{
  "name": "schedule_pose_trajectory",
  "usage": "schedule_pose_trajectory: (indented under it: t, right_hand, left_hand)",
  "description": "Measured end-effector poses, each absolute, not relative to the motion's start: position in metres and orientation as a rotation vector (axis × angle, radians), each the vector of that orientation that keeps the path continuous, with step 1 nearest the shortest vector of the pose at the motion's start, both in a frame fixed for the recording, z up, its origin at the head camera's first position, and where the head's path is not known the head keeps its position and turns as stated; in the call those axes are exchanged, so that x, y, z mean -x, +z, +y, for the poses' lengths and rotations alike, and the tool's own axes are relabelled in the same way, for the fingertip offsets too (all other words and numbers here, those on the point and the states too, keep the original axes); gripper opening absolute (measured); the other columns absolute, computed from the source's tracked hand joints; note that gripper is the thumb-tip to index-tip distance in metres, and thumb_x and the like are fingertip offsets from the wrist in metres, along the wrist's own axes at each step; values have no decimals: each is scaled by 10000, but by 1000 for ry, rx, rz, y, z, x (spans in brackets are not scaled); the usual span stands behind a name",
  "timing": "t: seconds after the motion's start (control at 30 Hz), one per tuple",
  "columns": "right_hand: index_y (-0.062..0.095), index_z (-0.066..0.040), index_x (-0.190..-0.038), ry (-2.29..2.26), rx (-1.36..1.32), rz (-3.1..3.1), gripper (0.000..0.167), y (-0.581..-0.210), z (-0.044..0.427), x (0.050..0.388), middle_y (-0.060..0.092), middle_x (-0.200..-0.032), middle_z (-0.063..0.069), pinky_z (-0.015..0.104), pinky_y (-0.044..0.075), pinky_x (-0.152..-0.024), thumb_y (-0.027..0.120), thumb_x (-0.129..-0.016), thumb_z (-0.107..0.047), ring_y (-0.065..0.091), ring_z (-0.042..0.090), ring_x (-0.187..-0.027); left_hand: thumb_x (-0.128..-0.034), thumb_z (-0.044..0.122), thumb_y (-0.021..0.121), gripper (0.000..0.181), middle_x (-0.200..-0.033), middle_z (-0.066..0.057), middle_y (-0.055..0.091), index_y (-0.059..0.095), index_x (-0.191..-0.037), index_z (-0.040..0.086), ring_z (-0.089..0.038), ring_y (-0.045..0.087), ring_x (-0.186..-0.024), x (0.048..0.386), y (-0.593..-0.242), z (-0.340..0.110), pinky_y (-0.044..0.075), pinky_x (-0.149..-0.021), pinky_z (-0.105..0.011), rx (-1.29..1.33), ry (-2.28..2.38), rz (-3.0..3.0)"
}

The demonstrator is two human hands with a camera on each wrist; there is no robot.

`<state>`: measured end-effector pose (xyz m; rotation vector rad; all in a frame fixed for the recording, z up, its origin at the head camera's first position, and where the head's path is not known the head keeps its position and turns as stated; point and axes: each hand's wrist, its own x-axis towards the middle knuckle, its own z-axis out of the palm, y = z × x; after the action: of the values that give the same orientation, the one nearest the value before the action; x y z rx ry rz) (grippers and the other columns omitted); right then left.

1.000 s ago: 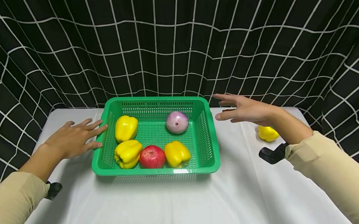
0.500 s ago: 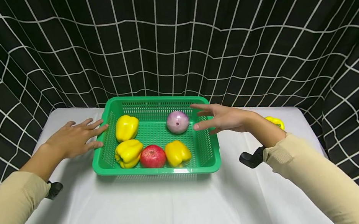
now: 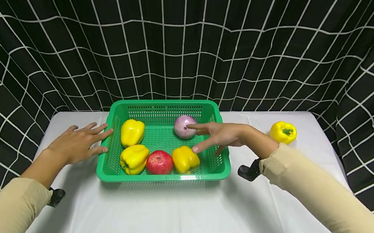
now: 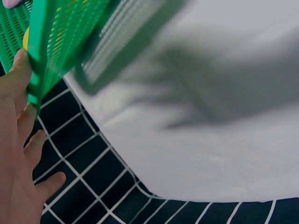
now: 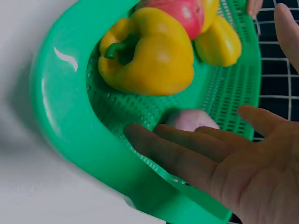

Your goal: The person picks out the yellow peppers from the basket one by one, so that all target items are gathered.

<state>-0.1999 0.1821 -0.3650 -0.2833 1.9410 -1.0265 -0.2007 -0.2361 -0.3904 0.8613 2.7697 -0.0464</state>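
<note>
Green plastic for the rectangular openwork basket [image 3: 138, 179] on the white-clothed desk [image 3: 116, 223]. Rests spread fingers of the left hand [image 3: 73, 144] at its left rim. Has brought the right hand [image 3: 222, 134] in over the basket's right end, fingers apart, gripping nothing. Now hovers near the round purple onion [image 3: 181, 124] and a blocky yellow bell pepper [image 3: 182, 159] inside, apparently within reach, ungrasped; cannot tell about contact. Has uncovered a green-stemmed yellow pepper [image 3: 279, 131] on the desk.
</note>
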Motion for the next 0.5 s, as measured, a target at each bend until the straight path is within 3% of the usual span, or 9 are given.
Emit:
schedule_pose_trajectory:
  t: [0.23, 0.5]
  right_hand:
    - [127, -218, -1614, -975, 241, 1884, 956, -378, 173, 206, 169, -1642, 180, 648, 487, -930, 755, -900, -320, 365, 485, -1392]
    - [221, -219, -1598, -932, 193, 1812, 870, -395, 163, 214, 237, -1630, 140, 591, 539, -886, 746, -906, -277, 445, 443, -1352]
  left_hand:
    - [-1024, 500, 474, 638, -1600, -144, 312, 359, -1552, 162, -452, 290, -1438, 201, -389, -236, 259, -1064, -741, -865, -56, 2765]
    - [-1023, 494, 477, 635, -1598, -149, 315, 359, -1551, 162, -455, 288, -1437, 202, -388, -235, 264, -1059, -742, -866, -71, 2756]
